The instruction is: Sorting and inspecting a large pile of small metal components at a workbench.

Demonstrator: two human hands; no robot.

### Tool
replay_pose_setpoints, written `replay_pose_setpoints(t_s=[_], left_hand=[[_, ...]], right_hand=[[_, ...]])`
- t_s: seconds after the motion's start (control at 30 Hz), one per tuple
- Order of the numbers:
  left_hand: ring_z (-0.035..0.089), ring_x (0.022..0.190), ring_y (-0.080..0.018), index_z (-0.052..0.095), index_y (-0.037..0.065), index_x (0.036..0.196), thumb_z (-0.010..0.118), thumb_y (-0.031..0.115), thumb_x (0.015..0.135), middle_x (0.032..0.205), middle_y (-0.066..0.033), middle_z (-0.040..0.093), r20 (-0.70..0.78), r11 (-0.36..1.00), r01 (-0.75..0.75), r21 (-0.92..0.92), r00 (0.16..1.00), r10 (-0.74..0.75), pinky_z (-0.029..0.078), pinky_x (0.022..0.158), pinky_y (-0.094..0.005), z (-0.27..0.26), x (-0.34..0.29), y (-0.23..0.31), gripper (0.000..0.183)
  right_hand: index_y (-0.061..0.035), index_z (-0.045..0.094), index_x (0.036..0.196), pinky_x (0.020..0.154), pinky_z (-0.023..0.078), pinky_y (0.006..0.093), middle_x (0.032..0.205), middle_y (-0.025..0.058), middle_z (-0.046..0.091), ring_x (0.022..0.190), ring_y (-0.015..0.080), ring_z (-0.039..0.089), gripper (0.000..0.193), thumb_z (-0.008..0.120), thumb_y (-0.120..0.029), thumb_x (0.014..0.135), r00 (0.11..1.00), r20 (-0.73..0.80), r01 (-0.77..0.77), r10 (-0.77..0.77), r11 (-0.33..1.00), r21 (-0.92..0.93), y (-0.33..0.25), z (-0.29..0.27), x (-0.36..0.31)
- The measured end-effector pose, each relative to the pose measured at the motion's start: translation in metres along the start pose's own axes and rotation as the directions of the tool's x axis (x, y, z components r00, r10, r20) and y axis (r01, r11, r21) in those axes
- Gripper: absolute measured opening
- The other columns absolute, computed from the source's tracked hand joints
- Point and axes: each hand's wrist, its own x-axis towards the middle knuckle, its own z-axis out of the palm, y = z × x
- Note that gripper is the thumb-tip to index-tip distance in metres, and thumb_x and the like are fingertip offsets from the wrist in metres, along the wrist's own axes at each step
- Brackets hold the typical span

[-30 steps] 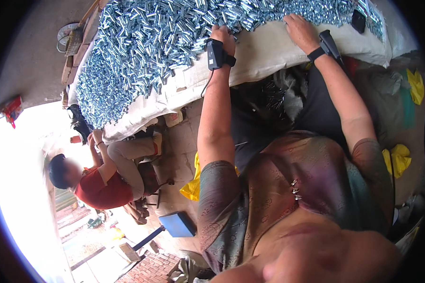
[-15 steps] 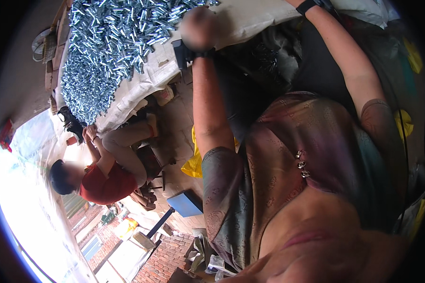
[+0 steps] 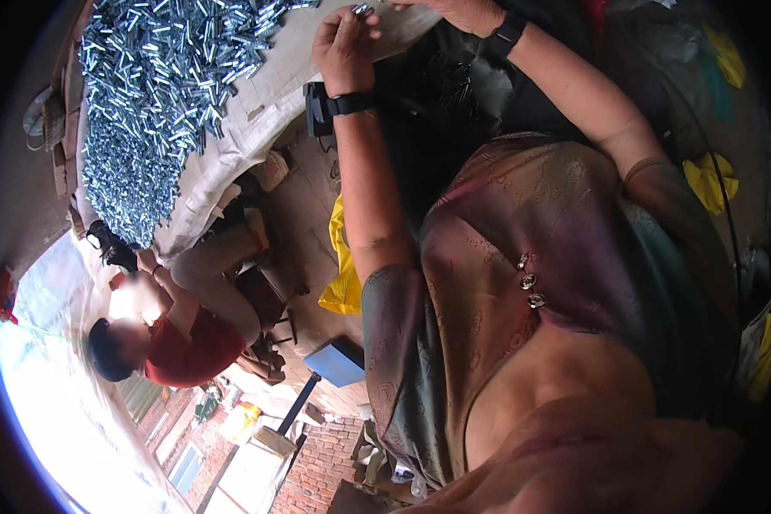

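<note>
My left hand (image 3: 347, 53) is up at the top of the view, over the edge of a pale cloth sheet (image 3: 270, 107). Its thumb and fingers pinch a small shiny metal piece (image 3: 362, 10). To the right of it, my right hand (image 3: 469, 12) reaches toward the left with bent fingers close to that piece. The top edge cuts off its fingertips, so what they hold cannot be made out. A large heap of short, silvery metal pieces (image 3: 171, 77) covers the sheet left of my hands.
Farther left, a co-worker in a red top (image 3: 193, 347) sits low, hands at the heap's near end. A blue panel on a dark post (image 3: 334, 364) stands behind that person. Yellow bags (image 3: 343, 274) lie beside my left arm and at the right (image 3: 711, 184).
My right hand has come left into view and is now near my left hand. A metal piece now shows in my left fingers. The whole scene has shifted slightly left.
</note>
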Motion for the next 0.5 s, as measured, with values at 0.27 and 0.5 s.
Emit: replay_pose_setpoints(t_s=[0.27,0.5], left_hand=[[0.063,0.076,-0.0206,0.056,-0.001,0.098,0.054,0.012,0.091,0.089,-0.0148,0.064,0.042,0.997,0.033,-0.074,0.999,-0.030,0.051,0.061,-0.0294,0.003,-0.001,-0.005,0.015],[0.062,0.072,-0.0197,0.056,0.001,0.098,0.054,0.014,0.091,0.087,-0.0143,0.064,0.062,0.991,0.029,-0.132,0.998,-0.020,0.050,0.060,-0.0294,0.006,-0.001,-0.007,0.015]], right_hand=[[-0.0011,0.062,0.088,0.070,0.047,0.0222,0.081,0.0030,0.062,0.074,0.0099,0.058,0.009,0.060,-0.006,0.082,1.000,0.025,0.008,-0.013,0.976,0.216,-0.006,0.010,-0.008],[0.0005,0.061,0.089,0.067,0.051,0.0263,0.082,0.0071,0.064,0.070,0.0152,0.062,0.009,0.058,-0.005,0.083,0.996,0.087,-0.034,-0.003,0.909,0.415,-0.016,0.014,-0.013]])
